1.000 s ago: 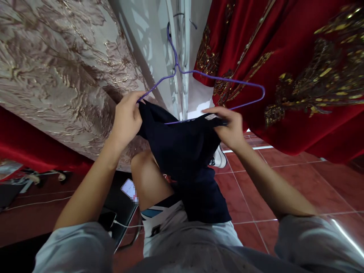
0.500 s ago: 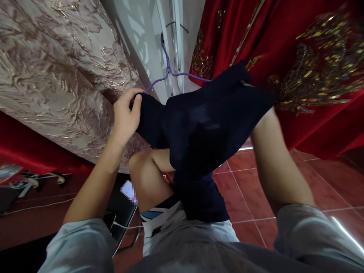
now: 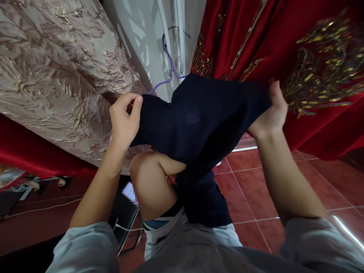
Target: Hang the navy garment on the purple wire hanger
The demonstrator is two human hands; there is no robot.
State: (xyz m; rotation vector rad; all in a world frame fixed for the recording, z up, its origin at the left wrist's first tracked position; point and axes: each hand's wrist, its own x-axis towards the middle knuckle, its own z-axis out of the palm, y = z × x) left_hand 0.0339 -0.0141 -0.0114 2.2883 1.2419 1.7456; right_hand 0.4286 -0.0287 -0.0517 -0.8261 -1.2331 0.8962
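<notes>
A dark navy garment (image 3: pixel 199 125) is stretched over a purple wire hanger (image 3: pixel 170 67), whose hook and left shoulder show above the cloth. My left hand (image 3: pixel 123 119) pinches the garment's left edge at the hanger's end. My right hand (image 3: pixel 271 112) grips the cloth at its right end, pulled over the hanger's other shoulder. The garment's lower part drapes down over my raised knee (image 3: pixel 148 178) and lap.
A beige and gold brocade fabric (image 3: pixel 57 76) hangs at the left. A red garment with gold embroidery (image 3: pixel 298 57) hangs at the right. A white wall panel (image 3: pixel 148 34) lies behind the hanger. A phone (image 3: pixel 129 191) and cable lie on a dark seat; red floor tiles (image 3: pixel 284 174) spread below.
The right hand has pulled the dark cloth up and rightward over the hanger's right shoulder, covering most of the wire. The left hand kept its pinch at the left end.
</notes>
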